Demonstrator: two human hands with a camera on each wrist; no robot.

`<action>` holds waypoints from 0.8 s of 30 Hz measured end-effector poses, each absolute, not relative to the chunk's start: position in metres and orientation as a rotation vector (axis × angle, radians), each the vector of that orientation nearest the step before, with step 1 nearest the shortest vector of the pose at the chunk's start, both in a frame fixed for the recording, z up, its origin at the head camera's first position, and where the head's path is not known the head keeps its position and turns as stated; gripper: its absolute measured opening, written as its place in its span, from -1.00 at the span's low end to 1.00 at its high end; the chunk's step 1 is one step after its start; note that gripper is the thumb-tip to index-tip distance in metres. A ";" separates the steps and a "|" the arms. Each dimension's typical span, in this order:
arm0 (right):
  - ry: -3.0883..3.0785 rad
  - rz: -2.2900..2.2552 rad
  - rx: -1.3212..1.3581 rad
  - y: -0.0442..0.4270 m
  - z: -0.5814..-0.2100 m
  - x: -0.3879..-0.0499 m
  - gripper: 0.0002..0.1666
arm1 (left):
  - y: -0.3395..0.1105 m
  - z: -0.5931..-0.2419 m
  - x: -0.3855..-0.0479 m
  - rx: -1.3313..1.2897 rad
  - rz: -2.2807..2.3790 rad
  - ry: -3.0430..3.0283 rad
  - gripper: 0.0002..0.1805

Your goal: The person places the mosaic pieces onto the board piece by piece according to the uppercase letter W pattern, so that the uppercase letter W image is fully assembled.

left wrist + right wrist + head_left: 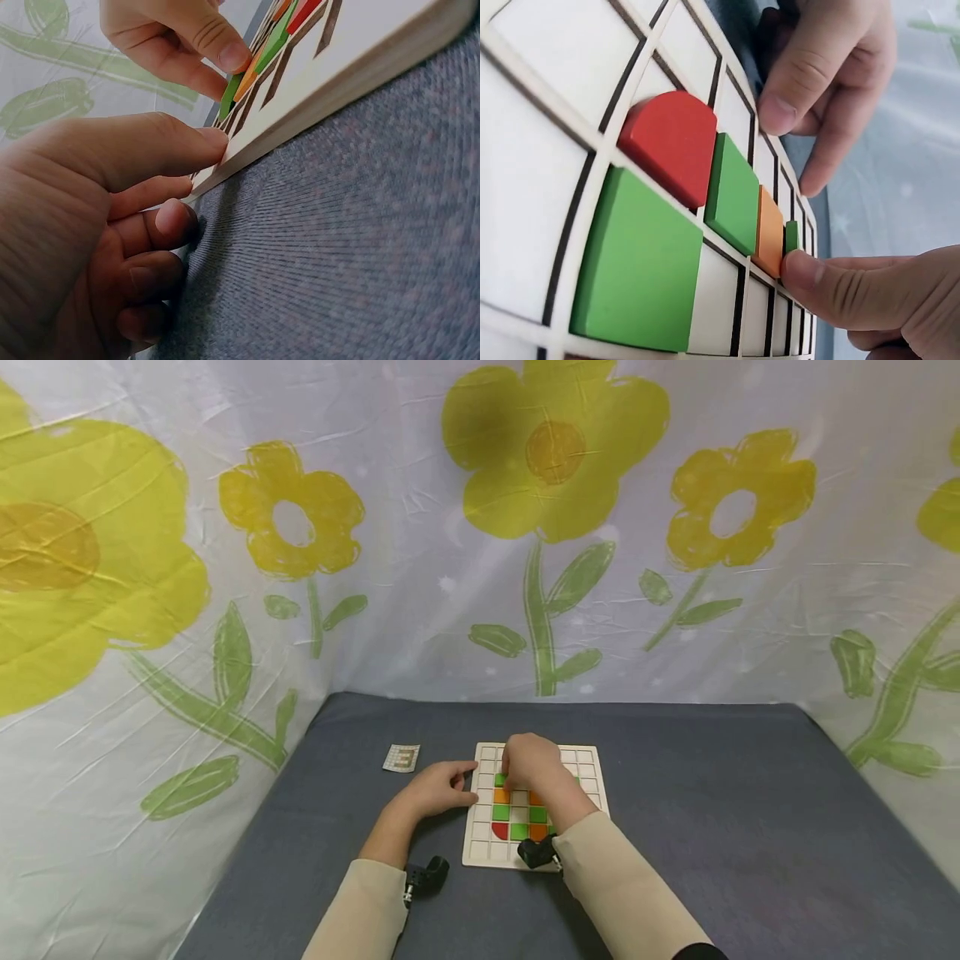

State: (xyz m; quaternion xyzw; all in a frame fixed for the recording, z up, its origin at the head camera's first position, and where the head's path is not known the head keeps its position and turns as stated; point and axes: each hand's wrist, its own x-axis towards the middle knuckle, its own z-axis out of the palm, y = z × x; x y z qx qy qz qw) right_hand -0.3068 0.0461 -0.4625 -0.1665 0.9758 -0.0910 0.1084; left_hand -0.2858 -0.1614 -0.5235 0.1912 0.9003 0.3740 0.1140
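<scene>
A pale wooden grid board lies on the table, with green, orange and red tiles in its squares. My left hand is at the board's left edge, thumb and index fingertip touching the rim some way apart. Its other fingers are bent beneath. Over the upper left of the pattern, my right hand pinches a green tile beyond an orange tile. Nearer in that column are another green tile and a round-edged red tile. The right hand and forearm hide part of the board.
To the left of the board lies a small printed card with a grid pattern. A dark grey cloth covers the table. Behind it hangs a white curtain with yellow flowers. Small black devices are strapped at both wrists.
</scene>
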 end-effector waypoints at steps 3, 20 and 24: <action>2.871 -0.266 -0.485 0.045 -0.462 -0.309 -0.82 | -0.162 -0.523 -0.286 0.562 1.100 2.643 -0.28; 2.896 -0.692 -0.408 0.116 -0.427 -0.278 -0.51 | -0.167 -0.517 -0.284 0.545 1.063 2.679 -0.28; 2.980 -0.856 -0.378 0.154 -0.433 -0.264 -0.48 | -0.168 -0.500 -0.281 0.532 0.927 2.974 -0.36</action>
